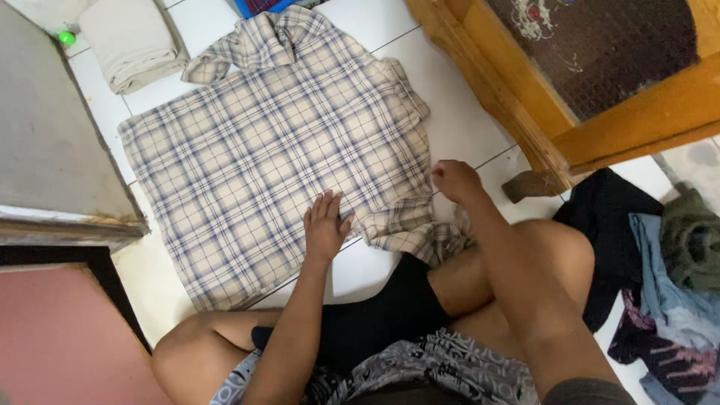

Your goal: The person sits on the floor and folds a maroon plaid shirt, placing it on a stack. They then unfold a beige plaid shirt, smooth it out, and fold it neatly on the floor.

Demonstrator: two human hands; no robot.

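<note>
The person's bent legs [480,285] are filling the foreground, just below the plaid shirt [277,150], which is lying flat on the white tile floor [465,120]. The left hand [326,225] is pressing open-palmed on the shirt's lower edge. The right hand [455,180] is pinching the shirt's right side. 1 folded beige cloth [135,45] is lying beyond the shirt, a clothes pile [667,277] well right of it.

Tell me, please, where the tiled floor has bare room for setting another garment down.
Bare tile lies between the plaid shirt and the wooden furniture; a smaller patch is below the left hand. The clothes pile crowds the right.
</note>
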